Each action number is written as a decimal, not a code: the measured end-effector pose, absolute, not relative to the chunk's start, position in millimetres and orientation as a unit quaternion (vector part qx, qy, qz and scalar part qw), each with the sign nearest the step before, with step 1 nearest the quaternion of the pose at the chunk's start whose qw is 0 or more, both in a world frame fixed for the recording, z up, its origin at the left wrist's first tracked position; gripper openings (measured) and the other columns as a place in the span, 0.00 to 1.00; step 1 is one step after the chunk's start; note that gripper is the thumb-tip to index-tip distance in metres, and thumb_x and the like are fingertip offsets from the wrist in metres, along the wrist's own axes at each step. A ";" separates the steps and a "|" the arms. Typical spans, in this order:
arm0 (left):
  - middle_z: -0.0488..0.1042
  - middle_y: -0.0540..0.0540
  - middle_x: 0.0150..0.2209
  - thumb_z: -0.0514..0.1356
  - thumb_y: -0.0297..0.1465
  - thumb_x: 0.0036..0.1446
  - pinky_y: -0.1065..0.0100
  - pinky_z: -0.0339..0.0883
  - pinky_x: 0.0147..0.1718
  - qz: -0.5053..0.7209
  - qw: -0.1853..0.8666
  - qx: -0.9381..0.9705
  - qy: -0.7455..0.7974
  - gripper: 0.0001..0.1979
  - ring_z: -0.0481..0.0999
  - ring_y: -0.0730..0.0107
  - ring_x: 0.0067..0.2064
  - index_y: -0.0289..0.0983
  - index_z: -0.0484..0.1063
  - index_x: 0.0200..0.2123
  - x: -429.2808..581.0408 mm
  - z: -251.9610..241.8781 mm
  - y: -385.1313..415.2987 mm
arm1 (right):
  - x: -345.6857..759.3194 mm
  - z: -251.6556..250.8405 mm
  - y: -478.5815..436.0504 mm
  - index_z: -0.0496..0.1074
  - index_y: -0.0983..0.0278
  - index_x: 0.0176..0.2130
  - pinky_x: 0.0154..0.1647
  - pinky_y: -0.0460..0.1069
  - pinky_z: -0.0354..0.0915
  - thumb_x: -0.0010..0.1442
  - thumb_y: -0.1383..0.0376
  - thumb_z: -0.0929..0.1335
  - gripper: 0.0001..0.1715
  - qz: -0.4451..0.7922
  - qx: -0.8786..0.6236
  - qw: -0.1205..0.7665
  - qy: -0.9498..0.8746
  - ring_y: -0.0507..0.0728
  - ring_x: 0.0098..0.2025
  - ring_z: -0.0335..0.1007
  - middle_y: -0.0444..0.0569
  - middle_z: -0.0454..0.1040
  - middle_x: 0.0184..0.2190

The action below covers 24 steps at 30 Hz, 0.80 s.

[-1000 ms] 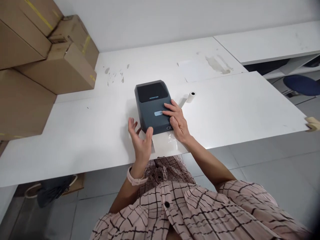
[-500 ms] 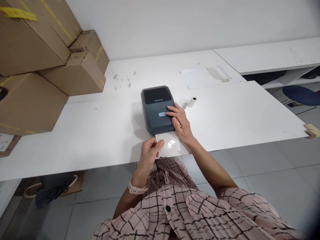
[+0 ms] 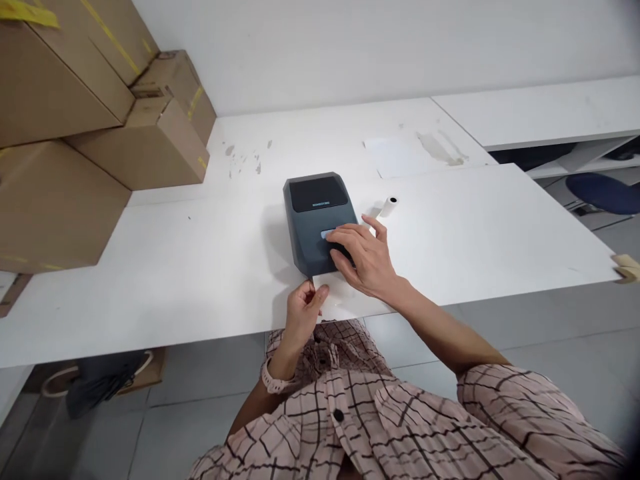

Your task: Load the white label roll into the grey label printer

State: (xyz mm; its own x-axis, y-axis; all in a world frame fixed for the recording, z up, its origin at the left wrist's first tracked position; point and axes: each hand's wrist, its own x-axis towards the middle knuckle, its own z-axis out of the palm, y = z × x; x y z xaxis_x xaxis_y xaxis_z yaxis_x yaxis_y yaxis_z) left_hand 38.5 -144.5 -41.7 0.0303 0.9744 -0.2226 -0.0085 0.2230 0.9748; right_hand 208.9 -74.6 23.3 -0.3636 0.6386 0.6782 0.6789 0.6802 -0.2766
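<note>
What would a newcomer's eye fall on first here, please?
Probably the dark device, standing out on the white table, with the right hand over it and the left hand gripping a white sheet at its near edge. Next, perhaps, the brown boxes stacked at the table's left.

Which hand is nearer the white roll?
Right. The right hand is just this side of the white roll; the left hand is farther off, pinching the sheet by the dark device.

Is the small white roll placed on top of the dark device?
No, the small white roll rests on the white table, to the right of the dark device.
</note>
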 end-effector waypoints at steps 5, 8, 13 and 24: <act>0.64 0.54 0.23 0.60 0.50 0.63 0.72 0.59 0.25 0.499 0.461 0.457 0.574 0.21 0.63 0.75 0.25 0.39 0.68 0.29 30.2 -33.3 -151.6 | 218.2 9.2 -86.9 0.68 0.54 0.58 0.68 0.64 0.60 0.70 0.61 0.66 0.17 0.123 -0.421 0.492 -0.752 0.62 0.63 0.69 0.49 0.77 0.56; 0.78 0.45 0.43 0.56 0.49 0.67 0.67 0.71 0.39 0.550 0.367 0.471 0.583 0.19 0.77 0.67 0.42 0.41 0.74 0.46 19.4 -21.0 -143.8 | 224.6 -9.3 -92.9 0.64 0.52 0.64 0.69 0.66 0.61 0.71 0.55 0.65 0.24 0.182 -0.481 0.577 -0.635 0.64 0.69 0.62 0.51 0.68 0.65; 0.50 0.48 0.76 0.51 0.50 0.69 0.56 0.53 0.72 0.519 0.419 0.512 0.542 0.32 0.50 0.58 0.76 0.51 0.54 0.72 22.0 -12.1 -119.7 | 223.3 -27.9 -96.9 0.64 0.50 0.66 0.72 0.68 0.58 0.72 0.49 0.62 0.27 0.298 -0.506 0.576 -0.569 0.64 0.71 0.61 0.51 0.67 0.68; 0.44 0.51 0.78 0.44 0.55 0.69 0.54 0.43 0.75 0.551 0.385 0.527 0.519 0.34 0.40 0.59 0.78 0.50 0.54 0.73 29.0 -18.1 -111.4 | 219.7 -23.7 -91.1 0.67 0.51 0.64 0.72 0.66 0.61 0.72 0.47 0.60 0.27 0.332 -0.460 0.613 -0.550 0.64 0.71 0.62 0.48 0.68 0.67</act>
State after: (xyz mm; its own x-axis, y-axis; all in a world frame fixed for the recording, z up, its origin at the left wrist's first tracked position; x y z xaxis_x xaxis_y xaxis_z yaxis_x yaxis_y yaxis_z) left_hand 29.0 -111.4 -18.1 -0.1476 0.9722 0.1819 0.1235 -0.1643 0.9786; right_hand 219.7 -91.1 -23.7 0.1751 0.9129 0.3687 0.0975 0.3565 -0.9292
